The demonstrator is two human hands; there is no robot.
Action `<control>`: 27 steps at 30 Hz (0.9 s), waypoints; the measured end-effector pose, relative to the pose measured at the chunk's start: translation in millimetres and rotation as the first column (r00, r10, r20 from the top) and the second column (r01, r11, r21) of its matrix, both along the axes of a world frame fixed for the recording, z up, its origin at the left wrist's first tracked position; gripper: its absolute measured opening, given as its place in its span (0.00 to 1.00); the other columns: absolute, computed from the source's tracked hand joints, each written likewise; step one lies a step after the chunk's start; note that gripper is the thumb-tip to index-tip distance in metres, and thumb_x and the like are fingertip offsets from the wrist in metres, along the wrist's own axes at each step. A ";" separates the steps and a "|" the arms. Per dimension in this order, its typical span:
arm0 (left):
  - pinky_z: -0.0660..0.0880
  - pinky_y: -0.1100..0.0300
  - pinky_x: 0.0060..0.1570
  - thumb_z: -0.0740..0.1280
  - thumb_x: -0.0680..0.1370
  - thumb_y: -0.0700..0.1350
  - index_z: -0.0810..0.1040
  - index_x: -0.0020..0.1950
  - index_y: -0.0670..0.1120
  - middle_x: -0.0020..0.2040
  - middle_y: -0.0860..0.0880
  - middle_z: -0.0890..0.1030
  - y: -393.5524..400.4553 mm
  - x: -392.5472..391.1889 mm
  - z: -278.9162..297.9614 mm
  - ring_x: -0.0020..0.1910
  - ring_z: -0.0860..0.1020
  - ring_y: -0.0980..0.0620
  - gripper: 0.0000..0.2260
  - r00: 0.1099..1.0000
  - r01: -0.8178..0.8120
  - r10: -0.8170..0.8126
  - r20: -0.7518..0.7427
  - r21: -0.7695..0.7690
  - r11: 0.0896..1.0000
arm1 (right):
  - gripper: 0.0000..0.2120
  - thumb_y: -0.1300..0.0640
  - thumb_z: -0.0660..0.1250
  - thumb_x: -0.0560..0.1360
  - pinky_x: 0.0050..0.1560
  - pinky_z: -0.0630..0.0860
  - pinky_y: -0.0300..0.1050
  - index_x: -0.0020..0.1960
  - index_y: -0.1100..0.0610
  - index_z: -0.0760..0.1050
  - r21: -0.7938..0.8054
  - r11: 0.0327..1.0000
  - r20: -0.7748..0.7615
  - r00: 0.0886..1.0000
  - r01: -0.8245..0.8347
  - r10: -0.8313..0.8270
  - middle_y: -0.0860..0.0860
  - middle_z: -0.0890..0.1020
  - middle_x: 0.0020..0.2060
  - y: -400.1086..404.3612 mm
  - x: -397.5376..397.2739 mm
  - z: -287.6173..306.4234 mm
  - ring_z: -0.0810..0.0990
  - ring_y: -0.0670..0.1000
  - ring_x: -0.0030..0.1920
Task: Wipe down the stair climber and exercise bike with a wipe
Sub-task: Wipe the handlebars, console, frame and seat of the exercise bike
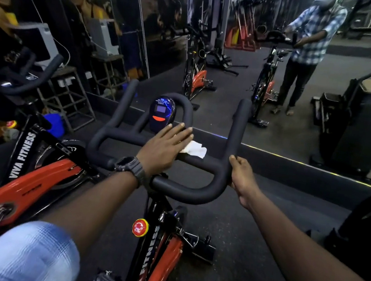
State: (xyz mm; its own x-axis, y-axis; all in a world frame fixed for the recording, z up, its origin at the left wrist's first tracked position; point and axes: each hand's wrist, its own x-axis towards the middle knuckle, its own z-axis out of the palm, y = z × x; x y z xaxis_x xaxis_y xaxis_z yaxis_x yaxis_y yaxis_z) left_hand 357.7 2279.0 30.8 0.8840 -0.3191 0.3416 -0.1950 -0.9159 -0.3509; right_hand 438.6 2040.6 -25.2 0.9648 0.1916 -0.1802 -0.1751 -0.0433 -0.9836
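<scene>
Left hand [164,148], fingers flat, pressing wipe [194,149] on exercise bike [161,249] handlebar [200,163] crossbar; right hand [242,177] gripping right bar. Bike wiping seemingly underway; stair climber [364,120], far right, probably remaining.

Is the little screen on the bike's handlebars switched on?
Cannot tell. The screen looks pale bluish, but its glossy casing shows blue glints, so that may be reflection, and no digits are readable.

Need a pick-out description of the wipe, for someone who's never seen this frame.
Start at the black handlebar of the nearest orange bike. On its crossbar, just below the blue console, the left hand presses flat on the wipe. It is the only white, crumpled thing there.
</scene>
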 end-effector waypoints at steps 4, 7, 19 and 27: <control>0.71 0.48 0.55 0.66 0.75 0.38 0.77 0.66 0.43 0.57 0.45 0.77 -0.8 -1.9 -4.0 0.53 0.73 0.42 0.19 0.986 0.090 -0.079 0.150 -0.068 0.994 | 0.17 0.45 0.60 0.78 0.48 0.78 0.52 0.50 0.57 0.79 -0.099 0.995 0.062 0.998 0.017 -0.011 0.53 0.84 0.43 0.0 -5.0 7.9 0.81 0.51 0.43; 0.70 0.50 0.41 0.71 0.72 0.36 0.79 0.61 0.42 0.45 0.46 0.76 -0.4 -2.6 -3.5 0.42 0.72 0.45 0.18 0.973 0.182 -0.160 0.165 -0.128 0.975 | 0.15 0.48 0.61 0.79 0.45 0.77 0.52 0.49 0.60 0.78 -0.149 0.987 0.072 0.996 0.056 -0.046 0.53 0.81 0.40 -1.2 -5.3 16.6 0.78 0.51 0.41; 0.73 0.51 0.45 0.67 0.71 0.36 0.75 0.43 0.42 0.47 0.44 0.78 23.9 -7.8 -12.0 0.45 0.74 0.43 0.04 0.928 0.368 -0.341 0.152 -0.223 0.903 | 0.22 0.47 0.53 0.71 0.42 0.70 0.49 0.47 0.63 0.78 -0.285 0.937 0.110 0.978 0.200 -0.175 0.59 0.82 0.44 20.3 -2.9 27.3 0.76 0.56 0.41; 0.76 0.53 0.48 0.68 0.74 0.40 0.75 0.54 0.44 0.54 0.43 0.80 13.4 -4.8 -29.3 0.50 0.79 0.43 0.10 0.953 0.296 -0.236 0.192 -0.408 0.864 | 0.32 0.50 0.59 0.83 0.75 0.56 0.53 0.79 0.67 0.54 -0.489 0.825 0.344 0.932 0.282 -0.115 0.65 0.58 0.78 40.2 -8.1 19.2 0.58 0.62 0.78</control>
